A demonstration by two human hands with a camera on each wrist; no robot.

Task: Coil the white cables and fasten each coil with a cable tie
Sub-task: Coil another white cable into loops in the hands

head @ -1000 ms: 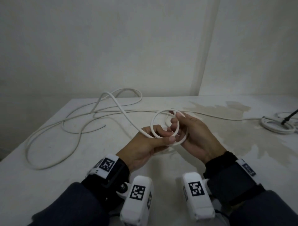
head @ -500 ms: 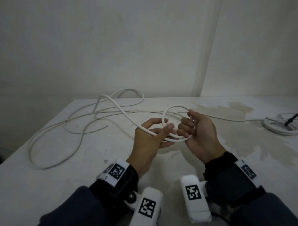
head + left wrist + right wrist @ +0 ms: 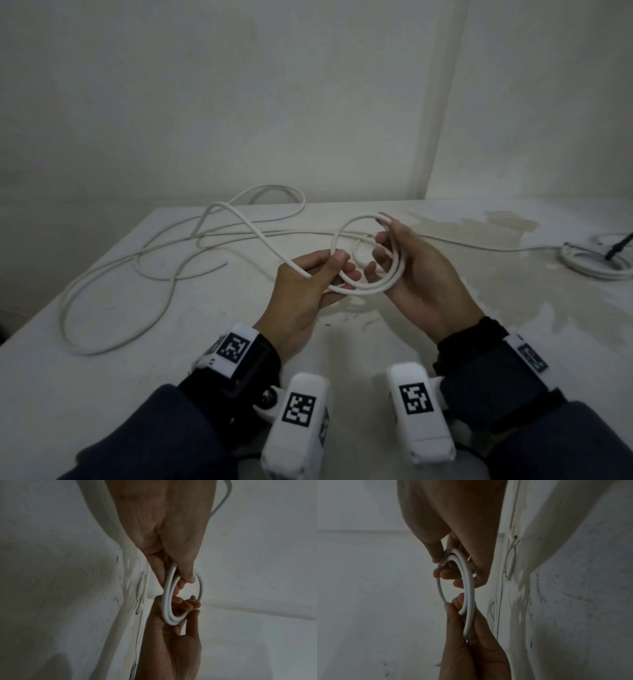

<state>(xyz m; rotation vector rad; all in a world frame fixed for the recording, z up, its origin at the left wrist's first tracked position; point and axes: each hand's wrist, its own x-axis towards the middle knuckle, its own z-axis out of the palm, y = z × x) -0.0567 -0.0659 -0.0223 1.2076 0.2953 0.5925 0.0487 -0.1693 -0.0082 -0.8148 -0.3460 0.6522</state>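
A small coil of white cable [image 3: 368, 288] is held above the table between both hands. My left hand [image 3: 310, 279] pinches the coil's near-left side between thumb and fingers, shown in the left wrist view as the coil [image 3: 169, 596]. My right hand [image 3: 411, 267] curls around the coil's right side, with fingers through the loop; the right wrist view shows the coil [image 3: 468, 588] in its grip. The rest of the white cable [image 3: 144, 263] trails off left from the left hand in loose loops over the table. I see no cable tie.
The white table [image 3: 102, 377] has stains at the right. A second white cable coil [image 3: 596, 137] lies at the far right edge with a black lead on it. A thin white cable [image 3: 479, 245] runs across the table behind the hands. Walls stand close behind.
The coil has widened and tipped flatter as another loop was drawn in. My left hand shifted left along the cable; my right hand opened up around the coil's right side.
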